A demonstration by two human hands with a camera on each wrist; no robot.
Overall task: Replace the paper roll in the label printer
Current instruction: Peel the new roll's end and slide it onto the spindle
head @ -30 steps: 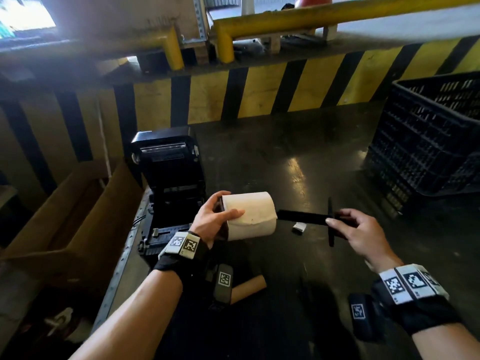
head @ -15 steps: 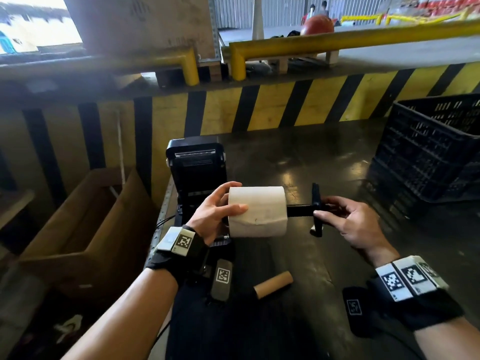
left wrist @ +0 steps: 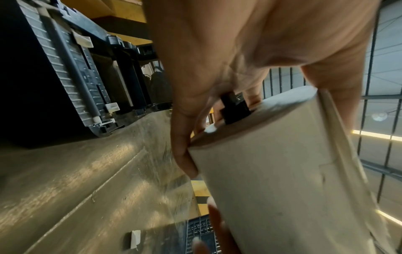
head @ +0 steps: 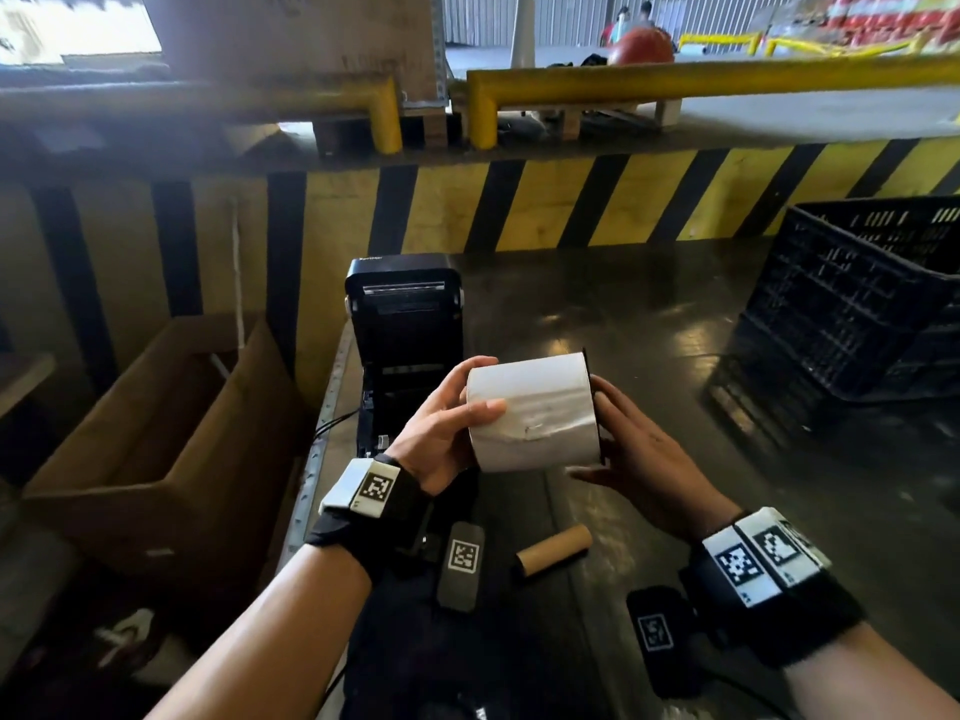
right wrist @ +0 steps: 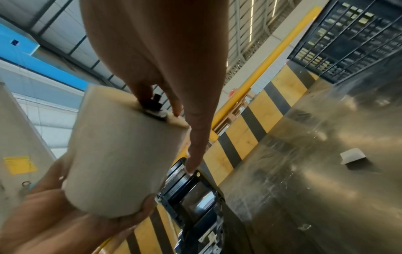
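Observation:
My left hand grips a white paper roll by its left end, thumb across the front, and holds it level above the table. A black spindle runs through the roll's core. Its stub pokes out on the left and on the right, and its thin black flange lies against the roll's right end. My right hand presses that end with nearly straight fingers, thumb beneath the roll. The black label printer stands just behind the roll with its lid up and its bay open.
An empty brown cardboard core lies on the dark table near me. A small white piece lies to the right. A black crate stands far right, an open cardboard box sits left off the table, and a striped wall rises behind.
My right hand has pushed the spindle leftward through the roll until the flange met the roll's end. The roll has risen a little, in front of the printer.

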